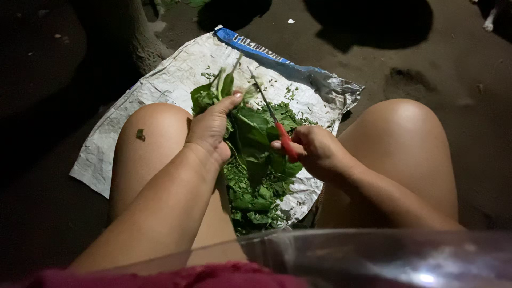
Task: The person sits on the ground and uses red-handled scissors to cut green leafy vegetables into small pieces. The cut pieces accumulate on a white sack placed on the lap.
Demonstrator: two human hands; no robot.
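Grip status: left hand [209, 130] closed around a bunch of leafy greens [213, 93], stems held up off the pile; right hand [318, 151] closed on the red handle of a knife [277, 128], blade angled up toward the bunch. Landmark is the white woven sack [160, 85] spread on the dirt ground [437, 64]. Both knees bracket the sack, left knee [152, 138] over its near-left part, right knee [400, 138] just off its right edge. Chopped leaf pile [256, 192] sits on the sack's middle, running toward its near edge. Clear bowl rim [373, 250] lies nearer than the sack, under the right forearm. Risks, as I judge: blade tip is close to the left thumb, so a slip through soft stems could nick it; light is poor, which makes that worse. One leaf scrap already sits on the left knee, so cuttings can fall off the sack onto dirt. Room: tight between the knees; the sack's far and left parts are bare, its blue-striped far edge crumpled.
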